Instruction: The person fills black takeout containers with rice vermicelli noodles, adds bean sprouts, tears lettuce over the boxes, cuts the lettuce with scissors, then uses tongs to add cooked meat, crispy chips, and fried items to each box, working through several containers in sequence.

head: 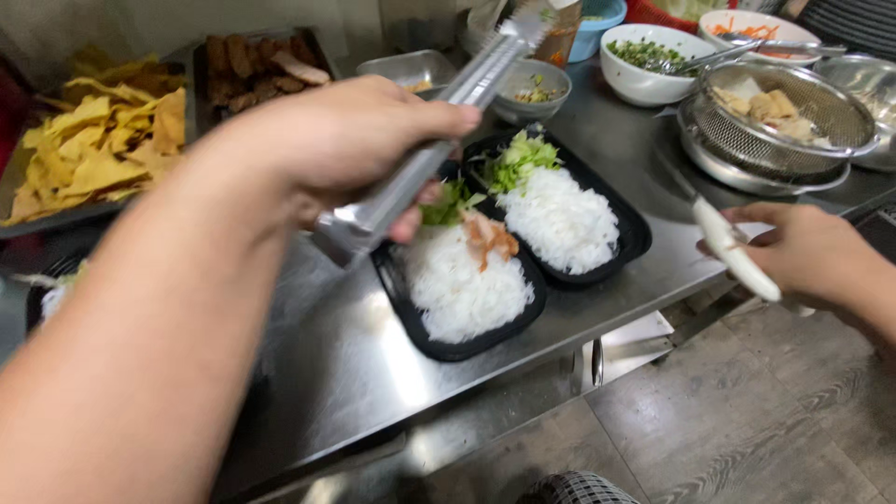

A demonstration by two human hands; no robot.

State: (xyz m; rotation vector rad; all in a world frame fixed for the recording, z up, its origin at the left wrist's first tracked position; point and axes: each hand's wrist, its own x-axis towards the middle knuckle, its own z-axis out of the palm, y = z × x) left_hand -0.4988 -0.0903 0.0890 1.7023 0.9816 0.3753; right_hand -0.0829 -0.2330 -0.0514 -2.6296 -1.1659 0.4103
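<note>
At a steel counter (355, 364) seen from the head camera, the left hand (345, 140) is wrapping closed around metal tongs (439, 121), thumb over the arms, gripping near the hinge end; the tips, blurred, are pointing toward the far bowls, too unclear to tell what they carry. The tongs are looking light, stiff and slick. The right hand (803, 252) is closing on a white-handled knife (733, 252). Two black trays (635, 233) of soft white noodles (462, 280) are sitting between.
</note>
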